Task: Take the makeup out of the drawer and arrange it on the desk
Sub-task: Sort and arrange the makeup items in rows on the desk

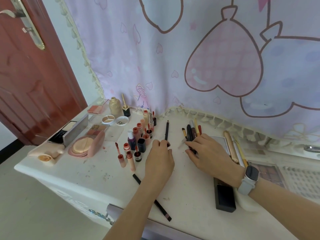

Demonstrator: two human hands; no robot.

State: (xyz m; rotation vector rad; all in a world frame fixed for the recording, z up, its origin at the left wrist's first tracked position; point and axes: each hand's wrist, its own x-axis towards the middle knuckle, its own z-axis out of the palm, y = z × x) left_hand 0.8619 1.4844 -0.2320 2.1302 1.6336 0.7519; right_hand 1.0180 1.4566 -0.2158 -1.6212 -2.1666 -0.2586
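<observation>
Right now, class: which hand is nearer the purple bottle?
Left. The left hand sits just right of the purple bottle; the right hand is farther right, gripping pencils.

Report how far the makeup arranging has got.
Done: lip tints stand grouped, compacts lie at the desk's left. In hand: left hand holds a dark pencil; right hand grips a pencil bundle. Left: the loose pencil near the front edge.
</observation>
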